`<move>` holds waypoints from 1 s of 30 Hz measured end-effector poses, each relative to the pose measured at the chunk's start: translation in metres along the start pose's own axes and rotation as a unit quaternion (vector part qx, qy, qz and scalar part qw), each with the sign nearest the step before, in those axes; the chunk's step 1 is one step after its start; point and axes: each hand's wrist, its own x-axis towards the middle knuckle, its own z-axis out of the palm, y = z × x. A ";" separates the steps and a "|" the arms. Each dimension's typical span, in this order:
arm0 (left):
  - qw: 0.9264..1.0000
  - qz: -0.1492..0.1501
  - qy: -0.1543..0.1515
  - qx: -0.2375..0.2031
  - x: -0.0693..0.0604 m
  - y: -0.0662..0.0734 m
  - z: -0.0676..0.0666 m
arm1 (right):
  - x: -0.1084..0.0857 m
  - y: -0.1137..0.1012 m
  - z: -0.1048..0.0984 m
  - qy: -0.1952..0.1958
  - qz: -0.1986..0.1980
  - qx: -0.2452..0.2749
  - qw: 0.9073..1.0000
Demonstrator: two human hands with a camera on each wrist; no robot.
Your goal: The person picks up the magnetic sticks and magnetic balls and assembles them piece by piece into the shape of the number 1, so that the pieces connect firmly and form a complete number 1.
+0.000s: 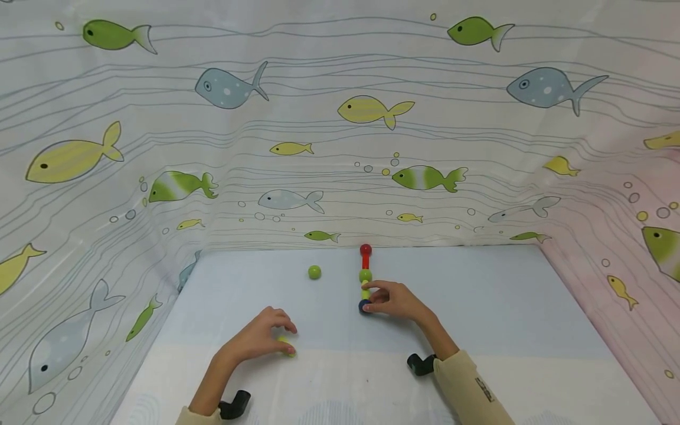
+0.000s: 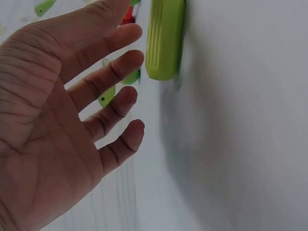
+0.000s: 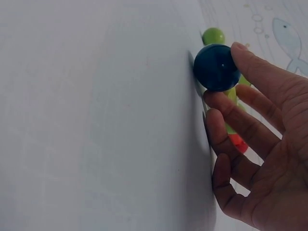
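My right hand [image 1: 395, 300] [image 3: 274, 130] pinches a dark blue ball [image 1: 363, 306] [image 3: 216, 67] between thumb and fingers. That ball is the near end of a straight chain: a yellow-green rod [image 1: 365, 294], a green ball [image 1: 365, 275], a red rod [image 1: 365, 261] and a red ball [image 1: 365, 250] at the far end. On the left, my other hand [image 1: 257, 336] [image 2: 62, 115] has its fingers spread and loosely bent beside a yellow-green rod [image 1: 287, 347] [image 2: 165, 38] lying on the table. The left wrist view shows a gap between the fingertips and that rod.
A loose green ball [image 1: 314, 272] [image 3: 213, 36] lies left of the chain on the pale table [image 1: 340, 383]. Behind the table and at both sides stand sheets [image 1: 319, 59] printed with fish. Black wrist devices [image 1: 235, 405] show at both sleeves.
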 end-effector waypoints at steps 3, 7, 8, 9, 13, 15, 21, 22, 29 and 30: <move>1.000 -0.003 0.001 0.011 -0.003 -0.003 -0.002 | 0.000 0.001 0.000 -0.001 0.001 -0.001 1.000; 1.000 -0.005 0.000 0.012 -0.007 -0.006 -0.004 | 0.000 0.001 0.001 0.000 0.006 -0.006 1.000; 1.000 -0.003 -0.001 0.013 -0.008 -0.007 -0.004 | 0.000 0.001 0.001 0.001 0.006 -0.005 1.000; 1.000 0.000 -0.003 0.014 -0.008 -0.008 -0.004 | 0.000 0.002 0.001 0.001 0.006 -0.005 1.000; 1.000 -0.001 -0.011 0.013 -0.009 -0.010 -0.003 | 0.000 0.002 0.001 0.002 0.003 -0.001 1.000; 1.000 -0.005 -0.016 0.009 -0.009 -0.010 -0.002 | 0.000 0.002 0.001 0.002 0.003 0.004 1.000; 1.000 -0.015 -0.026 0.004 -0.009 -0.009 -0.002 | 0.001 0.001 0.001 0.001 0.004 0.006 1.000; 1.000 -0.016 -0.027 0.002 -0.008 -0.009 -0.002 | 0.001 0.000 0.001 0.001 0.004 0.004 1.000; 0.999 -0.026 -0.038 -0.019 -0.006 -0.007 0.000 | 0.001 -0.001 0.000 0.002 0.003 0.007 1.000; 0.999 -0.028 -0.040 -0.021 -0.006 -0.007 0.000 | 0.001 -0.001 0.000 0.001 0.005 0.008 1.000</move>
